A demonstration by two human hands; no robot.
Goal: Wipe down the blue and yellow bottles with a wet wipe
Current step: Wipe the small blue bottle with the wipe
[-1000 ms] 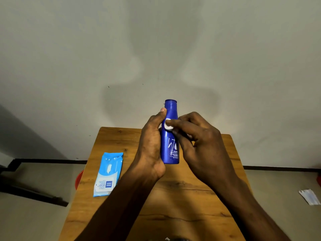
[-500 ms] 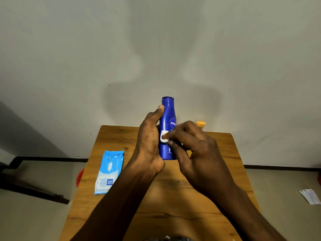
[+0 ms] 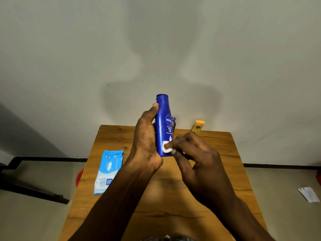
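Observation:
My left hand (image 3: 146, 141) grips the blue bottle (image 3: 163, 119) upright above the wooden table (image 3: 217, 171), thumb up along its left side. A small folded white wet wipe (image 3: 166, 147) is pressed against the bottle's lower front by the fingertips of my right hand (image 3: 194, 153). The yellow bottle (image 3: 198, 126) stands at the table's far edge, to the right of the blue one, apart from both hands.
A light blue pack of wet wipes (image 3: 108, 171) lies flat on the table's left side. Something red (image 3: 79, 177) shows under the left edge. A white paper (image 3: 308, 193) lies on the floor at right. A plain wall stands right behind the table.
My right hand slid the wipe down the blue bottle from its neck to its lower part. The yellow bottle came into view behind my right hand.

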